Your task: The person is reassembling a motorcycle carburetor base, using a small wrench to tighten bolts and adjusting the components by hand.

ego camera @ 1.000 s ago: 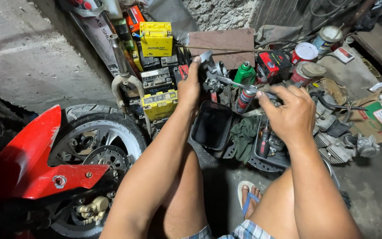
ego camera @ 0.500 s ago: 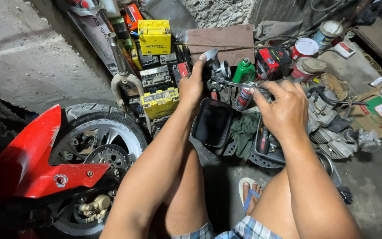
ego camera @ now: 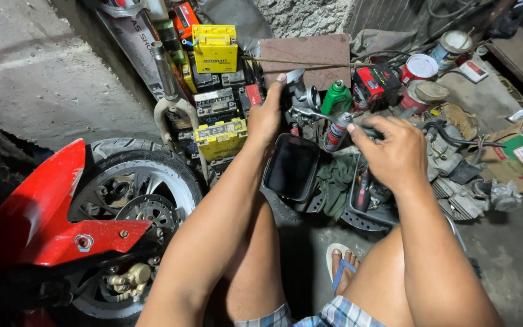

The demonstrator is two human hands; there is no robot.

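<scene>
The left hand (ego camera: 266,115) grips a metal part (ego camera: 301,97) above the black tray (ego camera: 290,166), while the right hand (ego camera: 394,151) has fingers closed around a lever handle (ego camera: 334,119) beside the spray can (ego camera: 336,130).

Since the earlier pictures the right hand (ego camera: 394,151) has been drawn slightly back along the thin metal lever assembly (ego camera: 322,115) toward the body, while the left hand (ego camera: 267,115) has been raised a little, its fingers pointed up beside the grey metal part (ego camera: 301,94).
</scene>
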